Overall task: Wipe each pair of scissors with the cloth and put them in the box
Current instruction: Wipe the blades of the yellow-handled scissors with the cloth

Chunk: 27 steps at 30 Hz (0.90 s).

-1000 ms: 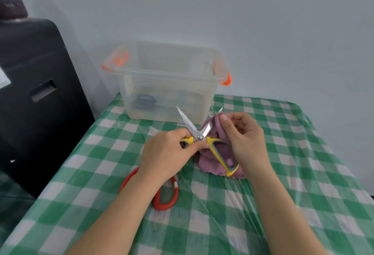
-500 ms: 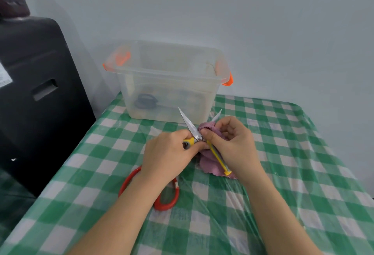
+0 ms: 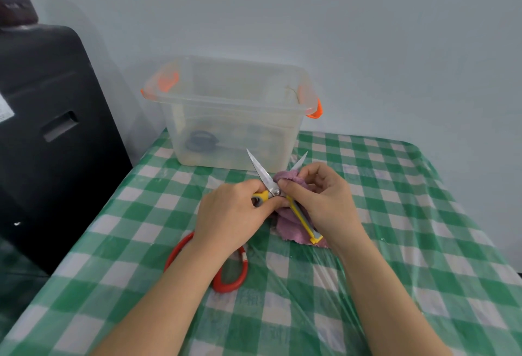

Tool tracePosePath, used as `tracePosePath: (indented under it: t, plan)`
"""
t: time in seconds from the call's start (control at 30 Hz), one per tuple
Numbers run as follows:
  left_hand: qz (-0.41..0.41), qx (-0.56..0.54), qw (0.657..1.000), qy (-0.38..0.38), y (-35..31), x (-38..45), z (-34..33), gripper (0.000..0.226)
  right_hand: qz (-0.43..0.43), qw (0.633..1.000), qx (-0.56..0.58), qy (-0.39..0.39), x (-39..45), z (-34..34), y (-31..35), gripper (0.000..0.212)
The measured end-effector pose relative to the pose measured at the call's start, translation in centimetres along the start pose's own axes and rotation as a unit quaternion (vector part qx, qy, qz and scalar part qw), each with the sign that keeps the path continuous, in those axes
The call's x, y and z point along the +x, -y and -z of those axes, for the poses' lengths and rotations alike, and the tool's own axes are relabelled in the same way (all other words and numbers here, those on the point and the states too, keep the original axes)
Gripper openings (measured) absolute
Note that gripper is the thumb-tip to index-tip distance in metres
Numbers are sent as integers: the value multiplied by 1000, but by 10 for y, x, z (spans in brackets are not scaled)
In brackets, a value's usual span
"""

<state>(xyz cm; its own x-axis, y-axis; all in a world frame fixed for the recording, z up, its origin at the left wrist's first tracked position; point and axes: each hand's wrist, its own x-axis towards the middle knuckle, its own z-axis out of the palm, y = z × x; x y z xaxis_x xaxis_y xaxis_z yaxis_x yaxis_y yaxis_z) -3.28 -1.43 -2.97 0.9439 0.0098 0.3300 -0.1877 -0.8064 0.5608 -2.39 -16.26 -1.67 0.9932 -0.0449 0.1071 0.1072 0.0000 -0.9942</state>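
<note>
My left hand grips one yellow handle of the yellow scissors, whose blades stand spread apart and point away from me. My right hand pinches the purple cloth around the right blade near the pivot; the other yellow handle lies across the cloth below. Red-handled scissors lie on the tablecloth under my left wrist, partly hidden. The clear plastic box with orange latches stands behind, with a dark scissor handle showing inside it.
The table carries a green and white checked cloth under clear plastic film. A black case stands beside the table on the left. A pale wall rises right behind the box.
My right hand has slid the cloth down the right blade towards the pivot. The scissors stay spread in my left hand.
</note>
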Motion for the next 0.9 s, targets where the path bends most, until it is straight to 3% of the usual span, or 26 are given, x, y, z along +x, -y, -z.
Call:
tracePosePath:
  t: [0.43, 0.77, 0.9]
  plan:
    - [-7, 6, 1000, 4, -2, -1, 3, 51, 4, 1000, -2, -16, 2, 2, -1, 21]
    - [-43, -19, 999, 16, -3, -4, 4, 33, 65, 984, 47, -162, 5, 0, -3, 20]
    - [-59, -44, 997, 23, -2, -4, 5, 40, 70, 965, 88, -235, 12, 8, -6, 20]
